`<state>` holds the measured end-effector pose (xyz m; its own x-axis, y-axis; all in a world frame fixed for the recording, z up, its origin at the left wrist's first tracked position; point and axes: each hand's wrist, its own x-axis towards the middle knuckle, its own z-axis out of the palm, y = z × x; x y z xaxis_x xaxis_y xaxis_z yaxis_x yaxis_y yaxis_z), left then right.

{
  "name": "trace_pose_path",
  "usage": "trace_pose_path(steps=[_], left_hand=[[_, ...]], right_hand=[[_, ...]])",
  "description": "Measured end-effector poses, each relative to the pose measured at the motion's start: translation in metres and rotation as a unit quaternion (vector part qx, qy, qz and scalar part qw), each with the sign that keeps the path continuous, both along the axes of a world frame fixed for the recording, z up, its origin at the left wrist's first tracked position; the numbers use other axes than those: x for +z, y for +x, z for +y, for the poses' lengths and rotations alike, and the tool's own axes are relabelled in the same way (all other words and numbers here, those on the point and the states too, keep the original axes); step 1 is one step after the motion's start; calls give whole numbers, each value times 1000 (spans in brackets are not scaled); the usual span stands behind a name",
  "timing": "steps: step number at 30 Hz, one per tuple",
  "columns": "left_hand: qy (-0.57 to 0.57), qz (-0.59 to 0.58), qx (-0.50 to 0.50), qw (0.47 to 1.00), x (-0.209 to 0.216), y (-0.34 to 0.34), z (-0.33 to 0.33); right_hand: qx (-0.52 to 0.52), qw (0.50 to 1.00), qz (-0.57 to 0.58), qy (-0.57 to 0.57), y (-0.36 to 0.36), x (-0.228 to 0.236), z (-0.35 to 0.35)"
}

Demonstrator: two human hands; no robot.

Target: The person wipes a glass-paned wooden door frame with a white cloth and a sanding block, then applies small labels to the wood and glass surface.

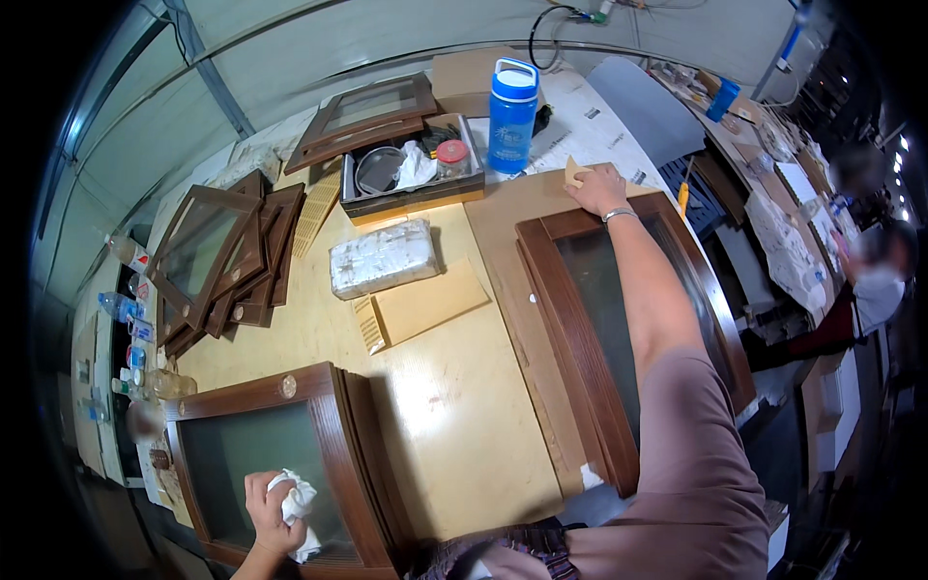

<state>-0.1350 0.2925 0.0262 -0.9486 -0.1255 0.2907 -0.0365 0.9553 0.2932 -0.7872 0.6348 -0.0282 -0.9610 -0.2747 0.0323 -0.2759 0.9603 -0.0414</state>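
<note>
My left hand is closed round a crumpled white cloth, over the glass of a brown wooden framed panel on top of a stack at the near left. With my right arm stretched across another stack of brown glazed frames on the right, my right hand is at its far rail. Its fingers grip a folded tan piece of sandpaper. Between the two stacks lies a tan sheet, beside a white wrapped block.
More glazed frames lie piled at the far left and the back. An open box holds a red-lidded jar and cloth; a blue bottle stands beside it. Several plastic bottles line the left. A person sits at the far right.
</note>
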Motion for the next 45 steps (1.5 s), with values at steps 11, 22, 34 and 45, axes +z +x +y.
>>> trace_pose_path(steps=[11,22,34,45], left_hand=[[5,-28,37,999,-16,-13,-20],[14,-52,79,995,-12,13,-4],[1,-27,67,997,-5,3,0],[-10,0,70,997,1,0,6]], right_hand=[[-40,969,-217,110,-185,-132,30],[-27,976,-18,-213,-122,-54,-21],[220,848,-112,-468,42,32,-67],[506,855,-99,-53,182,-53,-118]])
